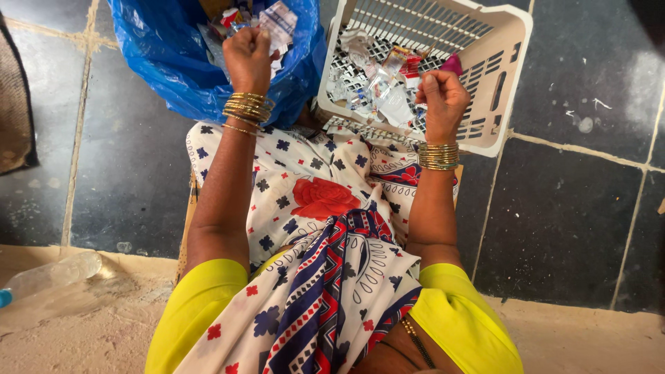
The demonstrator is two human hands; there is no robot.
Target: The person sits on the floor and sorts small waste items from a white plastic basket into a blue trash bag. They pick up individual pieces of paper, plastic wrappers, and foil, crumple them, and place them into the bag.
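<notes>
In front of my knees a blue bag stands open on the dark tiled floor, and it holds torn wrappers and paper scraps. Just beside it, on the right, a beige basket is tilted against my lap; in it lie crumpled foil strips and small packets, mostly near the edge that is close to me. My left hand is over the mouth of the bag, its grip pressed together on a scrap of wrapper. My right hand is over the near edge of the basket, fingers curled into a fist; if it pinches something I cannot tell. A clear bottle lies on the sandy step at the left.
</notes>
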